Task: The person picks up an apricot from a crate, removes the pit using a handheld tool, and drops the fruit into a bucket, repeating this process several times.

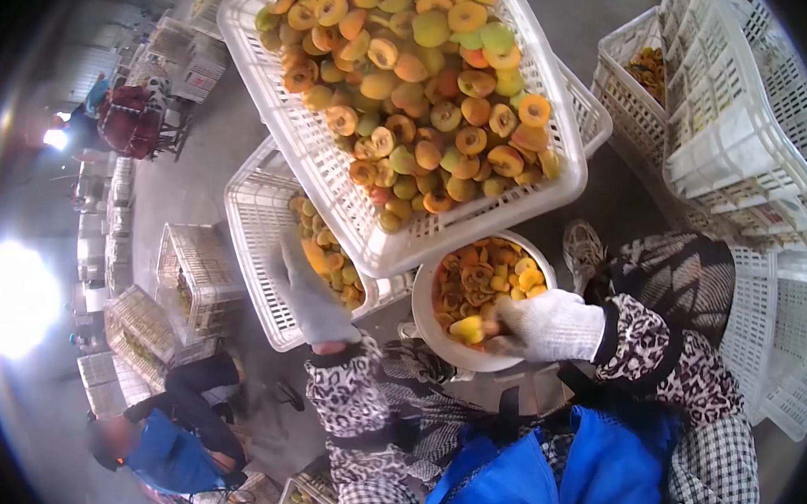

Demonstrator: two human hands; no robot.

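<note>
My right hand (551,326), in a white knit glove with bare fingertips, reaches over a round white bucket (422,304). Its fingers close on a yellow apricot piece (466,329). Cut orange apricot halves (481,275) fill the bucket below. At the left, my gloved left hand (307,292) is over a lower white crate (252,233) that contains whole-looking apricots (329,261); its fingers are smeared by motion. A large white crate (570,174) of halved apricots (405,77) stands higher, beyond both hands, and overhangs the lower crate.
Stacked white crates (750,172) stand at the right, one with fruit (650,73) inside. More crates (199,267) are on the floor at the left. A person in blue (165,450) sits at the lower left, and another person in dark red (130,120) is farther back.
</note>
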